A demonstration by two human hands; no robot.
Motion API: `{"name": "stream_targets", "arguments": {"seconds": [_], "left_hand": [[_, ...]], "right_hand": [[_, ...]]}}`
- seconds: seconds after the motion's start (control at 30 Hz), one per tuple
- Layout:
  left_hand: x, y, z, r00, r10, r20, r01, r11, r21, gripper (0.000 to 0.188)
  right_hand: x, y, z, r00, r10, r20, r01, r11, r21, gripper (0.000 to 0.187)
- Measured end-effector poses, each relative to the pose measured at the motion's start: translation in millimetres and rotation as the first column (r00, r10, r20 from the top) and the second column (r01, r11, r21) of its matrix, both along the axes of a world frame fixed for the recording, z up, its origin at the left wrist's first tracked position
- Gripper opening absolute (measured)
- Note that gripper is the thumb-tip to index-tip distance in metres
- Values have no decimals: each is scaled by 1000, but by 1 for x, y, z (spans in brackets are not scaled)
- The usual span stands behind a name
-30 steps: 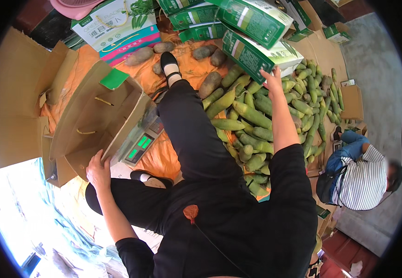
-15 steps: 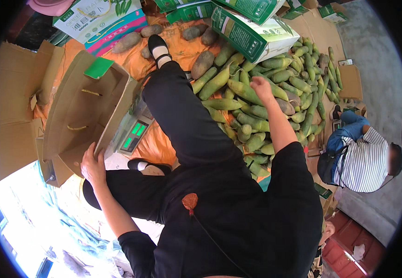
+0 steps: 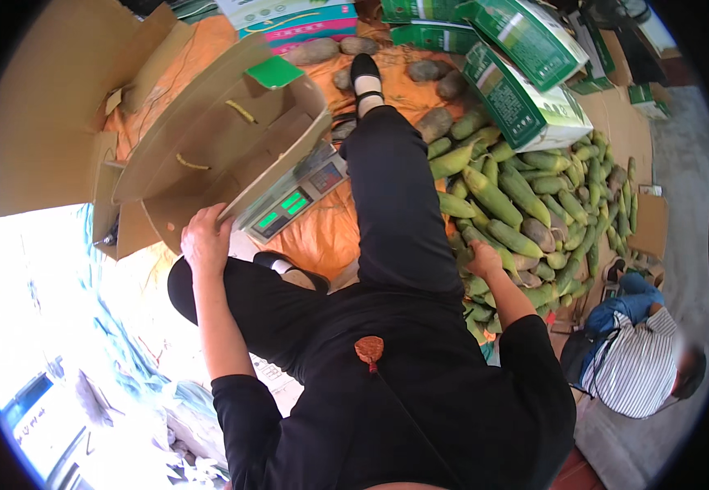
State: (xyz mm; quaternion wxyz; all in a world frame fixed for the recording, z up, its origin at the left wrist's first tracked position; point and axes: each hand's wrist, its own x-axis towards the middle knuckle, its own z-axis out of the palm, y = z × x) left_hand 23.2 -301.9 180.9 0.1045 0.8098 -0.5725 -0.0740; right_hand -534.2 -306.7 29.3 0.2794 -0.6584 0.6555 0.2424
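My left hand [image 3: 206,241] grips the near edge of an open brown cardboard carton [image 3: 199,122], thumb over the rim. The carton leans open beside a digital scale [image 3: 289,204] with lit green displays. Two yellow cord handles [image 3: 242,111] show inside it. My right hand [image 3: 485,260] is at the near left edge of a big pile of green radishes [image 3: 491,198], its fingers curled round one green radish that is mostly hidden by the hand.
Green and white printed boxes [image 3: 526,94] stand behind the pile. Brownish roots [image 3: 432,71] lie on the orange sheet [image 3: 207,49]. Another large carton [image 3: 44,106] stands at far left. A person in a striped shirt [image 3: 630,367] is crouched at right.
My right hand has come down from above the pile to its near edge and closed on a radish. My left hand stays on the carton. The view has shifted left.
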Motion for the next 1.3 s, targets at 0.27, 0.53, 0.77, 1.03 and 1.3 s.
{"name": "stream_targets", "arguments": {"seconds": [0.27, 0.53, 0.77, 1.03, 1.3], "left_hand": [[6, 5, 2, 999, 40, -34, -38, 997, 74, 17], [5, 8, 1, 998, -11, -66, 16, 997, 70, 18], [8, 14, 5, 999, -20, -45, 23, 997, 74, 18], [4, 9, 4, 999, -30, -43, 32, 998, 50, 17], [4, 11, 2, 998, -8, -59, 12, 998, 69, 17]], "right_hand": [[23, -55, 79, 967, -190, 170, 220, 959, -180, 57], [88, -152, 194, 730, -12, 683, 482, 717, -503, 54], [216, -179, 291, 126, 155, 980, 516, 833, -198, 49], [362, -180, 219, 194, 265, 945, 83, 955, -285, 49], [426, -175, 153, 636, 383, 670, -188, 919, -347, 53]]}}
